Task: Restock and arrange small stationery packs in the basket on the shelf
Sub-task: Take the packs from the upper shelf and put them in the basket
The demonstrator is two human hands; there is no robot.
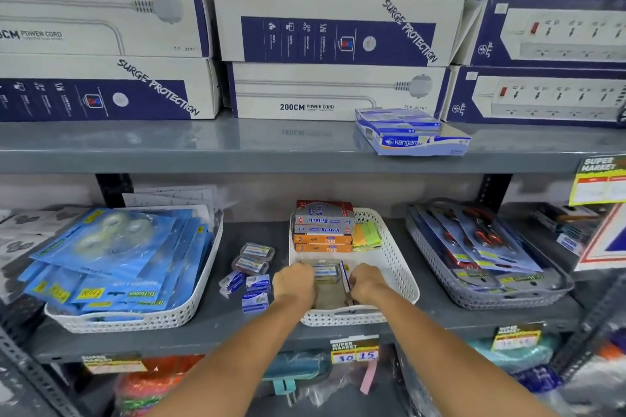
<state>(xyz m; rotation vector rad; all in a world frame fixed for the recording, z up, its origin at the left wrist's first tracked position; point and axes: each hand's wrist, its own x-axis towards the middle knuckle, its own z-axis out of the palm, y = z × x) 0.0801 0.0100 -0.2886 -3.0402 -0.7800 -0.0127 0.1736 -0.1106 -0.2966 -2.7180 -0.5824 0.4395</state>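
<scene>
A white perforated basket (396, 267) stands in the middle of the lower shelf. At its back lie stacked grey Softek and orange boxes (321, 234) beside green and yellow sticky notes (367, 235). Both hands are inside the basket's front half. My left hand (294, 283) and my right hand (367, 283) press from either side on clear small stationery packs (327, 272) with blue-white labels. Several more small packs (252, 272) lie loose on the shelf just left of the basket.
A white basket of blue packets (135, 318) sits at left, a grey basket of carded tools (487, 294) at right. On the upper shelf a blue Kangaro box (411, 132) lies before stacked power-strip boxes (335, 91). Price tags (354, 349) hang at the shelf edge.
</scene>
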